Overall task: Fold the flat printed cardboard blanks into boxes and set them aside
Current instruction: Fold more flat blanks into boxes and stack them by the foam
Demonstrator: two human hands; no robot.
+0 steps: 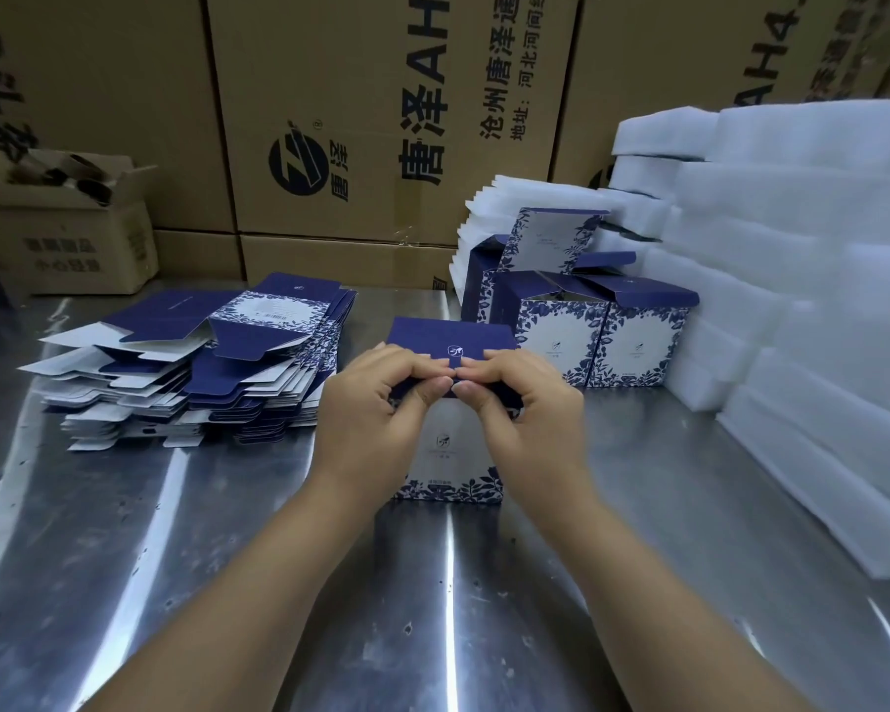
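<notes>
A blue and white printed box (450, 457) stands upright on the steel table (176, 531) in the middle. Its dark blue lid flap (450, 336) stands up behind my fingers. My left hand (376, 403) and my right hand (525, 403) grip the box's top edge from either side, fingertips meeting at the centre, thumbs on the near face. A stack of flat printed blanks (201, 362) lies to the left. Several folded boxes (597, 331) with lids open stand at the back right.
White foam sheets (813, 280) are piled high along the right side. Large brown cartons (371, 120) wall off the back. A small open carton (68, 223) sits at the back left.
</notes>
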